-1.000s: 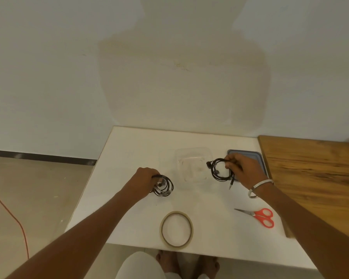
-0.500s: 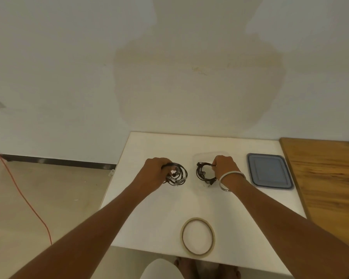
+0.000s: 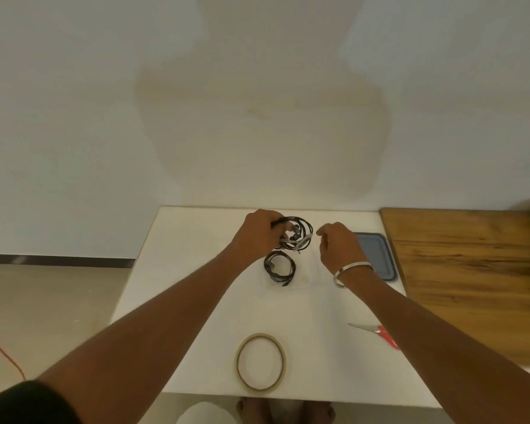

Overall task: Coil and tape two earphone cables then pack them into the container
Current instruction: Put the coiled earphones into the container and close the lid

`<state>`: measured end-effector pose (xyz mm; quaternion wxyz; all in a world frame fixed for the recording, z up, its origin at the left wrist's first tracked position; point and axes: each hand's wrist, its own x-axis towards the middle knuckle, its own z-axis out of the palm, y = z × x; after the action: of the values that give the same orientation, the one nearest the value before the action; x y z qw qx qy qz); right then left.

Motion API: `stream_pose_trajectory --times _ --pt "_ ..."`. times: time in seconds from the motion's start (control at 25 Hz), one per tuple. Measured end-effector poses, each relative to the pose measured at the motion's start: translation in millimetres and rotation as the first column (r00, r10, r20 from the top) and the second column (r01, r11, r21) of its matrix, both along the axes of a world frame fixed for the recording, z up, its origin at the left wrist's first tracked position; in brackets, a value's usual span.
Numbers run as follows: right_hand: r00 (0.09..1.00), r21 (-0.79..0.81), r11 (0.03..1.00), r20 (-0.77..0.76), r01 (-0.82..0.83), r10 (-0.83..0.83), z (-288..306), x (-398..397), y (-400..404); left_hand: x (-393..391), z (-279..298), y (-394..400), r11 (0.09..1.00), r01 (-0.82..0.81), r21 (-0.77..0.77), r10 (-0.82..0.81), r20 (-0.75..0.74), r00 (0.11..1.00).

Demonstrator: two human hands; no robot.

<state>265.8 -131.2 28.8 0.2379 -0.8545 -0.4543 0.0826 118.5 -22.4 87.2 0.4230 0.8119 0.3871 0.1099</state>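
Head view: one coiled earphone cable [image 3: 297, 235] is gripped by left hand [image 3: 259, 232] above far part of white tabletop [image 3: 196, 301]. Second coiled cable [image 3: 279, 268] is seen lying in clear container [image 3: 306, 275], just below the first. Right hand [image 3: 338, 247] is held w/ fingers loosely curled, nothing in it, beside blue lid [image 3: 375, 255]. Tape roll [image 3: 260, 363] and red scissors [image 3: 380, 332] are laid nearer the front edge.

Soft, even, rather dim light fills the room, with a broad faint shadow on the wall [image 3: 257, 123] and almost none on the table [image 3: 196, 301]. The wide lens bends the edges, and the wood top [image 3: 471, 270] smears with blur at right.
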Motion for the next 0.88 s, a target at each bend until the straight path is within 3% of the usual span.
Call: stream_pose_trajectory --times 0.24,0.4,0.6,0.72,0.88 --pt "0.993 -0.053 0.992 -0.004 0.116 -0.117 6.9 54.1 -45.3 15.0 -56.4 -13.4 0.991 -0.118 -0.068 0.107 -0.148 0.983" --pt "0.988 -0.133 0.980 -0.017 0.149 -0.153 -6.2 73.2 -69.1 14.1 -79.6 -16.3 0.992 -0.129 0.019 0.128 -0.289 0.949" --pt "0.980 -0.290 0.937 0.071 0.197 -0.184 -17.1 80.8 -83.5 16.9 -78.7 -23.0 0.992 -0.090 0.092 0.110 -0.246 0.963" --pt "0.988 -0.291 0.946 0.104 0.139 -0.113 -24.5 81.3 -88.9 11.8 -71.2 -26.0 0.980 -0.066 0.186 0.108 -0.221 0.969" --pt "0.988 -0.283 0.952 0.063 -0.118 0.141 -33.0 72.1 -90.6 1.2 -61.0 -24.3 0.936 -0.070 0.345 0.120 -0.124 0.985"
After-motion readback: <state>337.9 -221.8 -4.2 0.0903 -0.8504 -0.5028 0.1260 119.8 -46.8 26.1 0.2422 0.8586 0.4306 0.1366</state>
